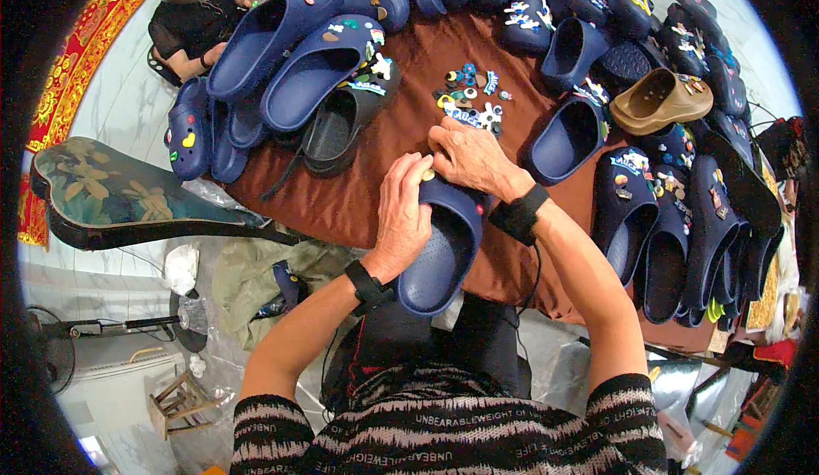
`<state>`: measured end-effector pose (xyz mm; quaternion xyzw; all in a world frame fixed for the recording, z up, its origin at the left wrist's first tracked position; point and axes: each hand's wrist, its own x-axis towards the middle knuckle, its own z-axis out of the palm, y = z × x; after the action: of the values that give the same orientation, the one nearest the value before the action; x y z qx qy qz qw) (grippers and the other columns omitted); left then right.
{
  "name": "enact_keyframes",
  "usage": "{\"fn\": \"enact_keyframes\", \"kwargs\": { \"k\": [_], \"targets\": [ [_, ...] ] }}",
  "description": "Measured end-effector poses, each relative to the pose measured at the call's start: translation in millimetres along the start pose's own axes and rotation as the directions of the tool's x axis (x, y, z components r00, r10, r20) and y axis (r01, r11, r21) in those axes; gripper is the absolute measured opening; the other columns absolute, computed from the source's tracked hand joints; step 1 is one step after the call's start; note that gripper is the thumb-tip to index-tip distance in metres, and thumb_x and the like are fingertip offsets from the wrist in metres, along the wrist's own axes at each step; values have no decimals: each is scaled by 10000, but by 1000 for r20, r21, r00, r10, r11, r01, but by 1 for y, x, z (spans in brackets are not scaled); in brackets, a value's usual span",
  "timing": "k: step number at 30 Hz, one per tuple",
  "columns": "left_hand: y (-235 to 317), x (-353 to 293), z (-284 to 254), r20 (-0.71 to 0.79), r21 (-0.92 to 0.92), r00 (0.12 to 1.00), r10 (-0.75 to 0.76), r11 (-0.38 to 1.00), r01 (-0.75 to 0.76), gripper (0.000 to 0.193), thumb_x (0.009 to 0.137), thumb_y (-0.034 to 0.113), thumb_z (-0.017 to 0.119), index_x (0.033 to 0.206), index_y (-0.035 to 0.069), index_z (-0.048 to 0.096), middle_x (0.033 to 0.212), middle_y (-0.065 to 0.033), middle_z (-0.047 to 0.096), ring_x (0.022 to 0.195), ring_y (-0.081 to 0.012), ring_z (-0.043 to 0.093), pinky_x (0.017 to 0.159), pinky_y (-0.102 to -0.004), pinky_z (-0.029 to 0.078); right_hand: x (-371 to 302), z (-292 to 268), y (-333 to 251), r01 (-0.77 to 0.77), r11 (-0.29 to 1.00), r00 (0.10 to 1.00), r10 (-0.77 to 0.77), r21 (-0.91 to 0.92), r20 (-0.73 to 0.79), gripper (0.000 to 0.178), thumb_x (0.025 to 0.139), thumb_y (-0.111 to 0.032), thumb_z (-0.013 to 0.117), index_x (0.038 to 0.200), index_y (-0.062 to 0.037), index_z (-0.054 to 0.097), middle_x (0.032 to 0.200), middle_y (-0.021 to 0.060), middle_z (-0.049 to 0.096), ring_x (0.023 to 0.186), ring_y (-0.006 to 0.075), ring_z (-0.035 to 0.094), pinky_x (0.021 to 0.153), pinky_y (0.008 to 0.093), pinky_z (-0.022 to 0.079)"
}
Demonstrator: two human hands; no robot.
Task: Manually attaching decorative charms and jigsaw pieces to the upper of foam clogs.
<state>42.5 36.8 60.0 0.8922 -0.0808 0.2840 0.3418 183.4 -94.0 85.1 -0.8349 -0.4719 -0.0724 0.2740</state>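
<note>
A navy blue foam clog [438, 257] is in front of me, its heel toward my body and its toe away. My left hand [401, 206] is closed around its left side. Over the toe, my right hand [476, 161] bends its fingers down against the clog; whatever they pinch is hidden. A small yellow charm [427, 173] shows between the hands, and a red charm [479, 210] is on the clog's right side. Just beyond my right hand lies a pile of small loose charms [469, 98] in several colours.
Navy clogs with charms [311, 78] are heaped at the left of the brown cloth-covered table [512, 257]; more [631, 211] line the right side, near a tan clog [657, 104]. A co-worker [196, 23] sits at the far left. A flower-patterned seat [128, 185] stands beside the table.
</note>
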Motion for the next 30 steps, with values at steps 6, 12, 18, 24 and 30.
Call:
{"fn": "enact_keyframes", "kwargs": {
  "k": [6,12,18,24,30],
  "targets": [
    [-1,1,-4,-1,-12,1000,-21,1000,21,751,699,-134,541,1418,55,431,1412,-184,446,1345,-382,415,1154,-472,314,-19,0,-3,-56,994,998,54,99,17,200,858,-256,619,847,-57,621,856,170,605,793,378,622,685,487,496],
    [-1,2,-1,13,-90,1000,-13,996,14,695,714,-132,518,1384,43,455,1383,-185,475,1304,-381,463,1121,-457,366,-26,0,-8,-19,988,995,34,151,-95,270,966,-342,573,922,-102,687,951,123,609,877,337,632,732,447,514],
    [3,2,1,24,-113,999,-34,993,37,667,725,-142,466,1368,35,460,1374,-200,486,1303,-387,476,1124,-450,378,-24,10,-10,-59,988,985,81,146,-152,241,924,-328,599,916,-101,682,915,119,611,868,328,629,762,458,500],
    [6,5,-1,15,-129,1000,-26,991,28,666,727,-153,451,1367,30,455,1365,-209,491,1292,-384,487,1121,-442,385,-24,14,-13,-90,968,969,140,234,-205,186,908,-257,614,899,-72,624,885,146,606,836,363,607,732,480,469],
    [5,4,1,3,-103,1000,-30,994,30,654,727,-155,472,1355,25,459,1344,-208,504,1248,-379,517,1080,-437,424,-26,22,-5,-203,745,828,477,636,-295,170,946,-192,605,958,-23,588,862,165,621,813,313,625,739,410,487]
  ]
}}
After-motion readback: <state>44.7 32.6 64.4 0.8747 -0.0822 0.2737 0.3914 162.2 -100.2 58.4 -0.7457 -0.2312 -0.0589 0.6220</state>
